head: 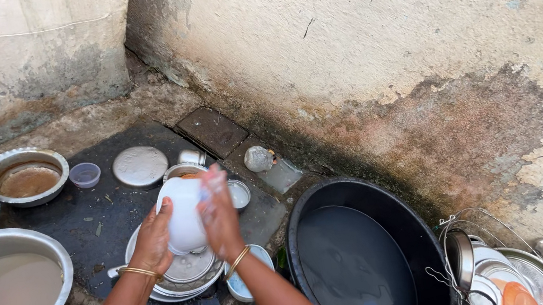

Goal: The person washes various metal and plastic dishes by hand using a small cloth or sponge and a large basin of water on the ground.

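Note:
A white cup or small bowl (185,216) is held up between both my hands over a pile of steel plates and lids (186,272). My left hand (153,238) grips its left side. My right hand (219,215), wet and soapy, presses against its right side and rim. Each wrist wears a thin gold bangle. What is inside the cup is hidden from me.
A big black tub of water (359,260) sits at the right, with a wire rack of washed steel dishes (497,269) beyond it. Steel bowls of murky water (27,178) (3,292) stand at the left. A round lid (140,165) and small plastic bowl (85,175) lie behind.

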